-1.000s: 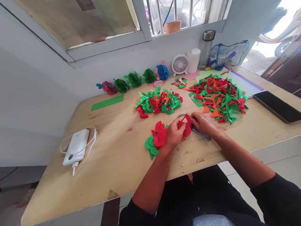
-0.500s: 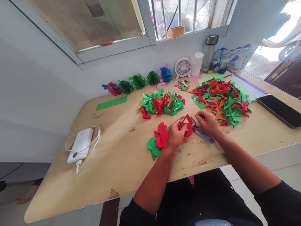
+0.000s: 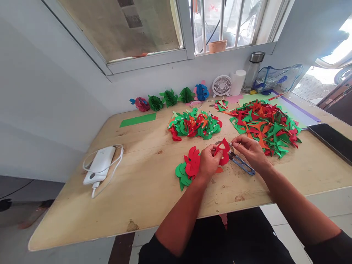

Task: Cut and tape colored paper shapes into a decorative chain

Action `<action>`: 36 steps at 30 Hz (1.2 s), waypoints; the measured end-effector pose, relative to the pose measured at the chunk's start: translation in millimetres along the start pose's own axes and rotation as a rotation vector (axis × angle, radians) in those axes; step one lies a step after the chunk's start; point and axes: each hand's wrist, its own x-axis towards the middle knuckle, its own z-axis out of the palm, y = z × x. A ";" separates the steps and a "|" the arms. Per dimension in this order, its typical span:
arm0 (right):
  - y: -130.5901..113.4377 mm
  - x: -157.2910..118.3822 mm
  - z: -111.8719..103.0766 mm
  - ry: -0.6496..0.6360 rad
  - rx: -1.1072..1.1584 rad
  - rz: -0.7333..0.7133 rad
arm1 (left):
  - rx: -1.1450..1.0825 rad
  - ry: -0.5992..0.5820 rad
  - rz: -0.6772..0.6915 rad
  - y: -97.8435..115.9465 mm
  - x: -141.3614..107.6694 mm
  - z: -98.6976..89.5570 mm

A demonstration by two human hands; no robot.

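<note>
My left hand [image 3: 209,161] pinches a red paper cutout [image 3: 224,157] with a pale patch on it, above the table. To its right, my right hand [image 3: 250,150] has thumb and forefinger pressed together; whatever lies between them is too small to make out. Under the hands, a round ring-shaped item [image 3: 219,143] is partly covered. Blue-handled thread snips [image 3: 243,165] lie just below my right hand. Red cutouts [image 3: 192,167] and green cutouts [image 3: 183,175] are heaped beside my left hand, partly hidden by it.
Behind the hands sit a pile of cutouts with white patches [image 3: 194,124] and a large heap of paper scraps [image 3: 268,126]. A phone [image 3: 331,141] lies at right, a power bank [image 3: 100,165] with cable at left. Folded paper figures [image 3: 169,98], a fan [image 3: 222,85] and a bottle [image 3: 253,71] line the wall.
The view has shifted slightly, so things appear a little farther right and lower. My left hand still holds the red cutout, and my right hand stays pinched close by.
</note>
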 end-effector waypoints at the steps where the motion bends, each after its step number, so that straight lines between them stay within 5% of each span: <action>1: 0.4 -0.1 0.1 -0.022 0.005 -0.014 | -0.010 -0.001 0.000 0.8 -0.5 0.6; 23: -5.5 -3.0 3.8 -0.166 0.027 -0.090 | -0.041 -0.027 0.192 5.2 -4.4 4.4; 36: -6.3 -3.6 3.5 -0.118 0.023 -0.085 | -0.012 0.029 0.171 5.7 -4.3 4.4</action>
